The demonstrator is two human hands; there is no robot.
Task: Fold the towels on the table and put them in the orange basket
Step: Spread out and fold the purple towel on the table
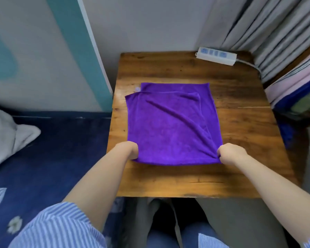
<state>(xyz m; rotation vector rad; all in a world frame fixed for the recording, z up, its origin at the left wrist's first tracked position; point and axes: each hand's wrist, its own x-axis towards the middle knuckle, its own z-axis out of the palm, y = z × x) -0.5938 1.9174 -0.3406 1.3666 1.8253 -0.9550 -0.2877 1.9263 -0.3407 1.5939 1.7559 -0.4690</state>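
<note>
A purple towel (172, 122) lies on the wooden table (240, 133), folded over so that its upper layer stops short of the far edge. Creases run diagonally across it toward the near right corner. My left hand (128, 149) pinches the near left corner. My right hand (230, 154) pinches the near right corner, where the cloth bunches. Both corners are lifted slightly off the wood. No orange basket is in view.
A white power strip (216, 56) with its cable lies at the table's far right corner. Grey curtains (268, 33) hang behind it. A bed with a dark blue cover (48, 149) and a white pillow (5, 136) is at the left. Striped bedding (297, 81) is at the right.
</note>
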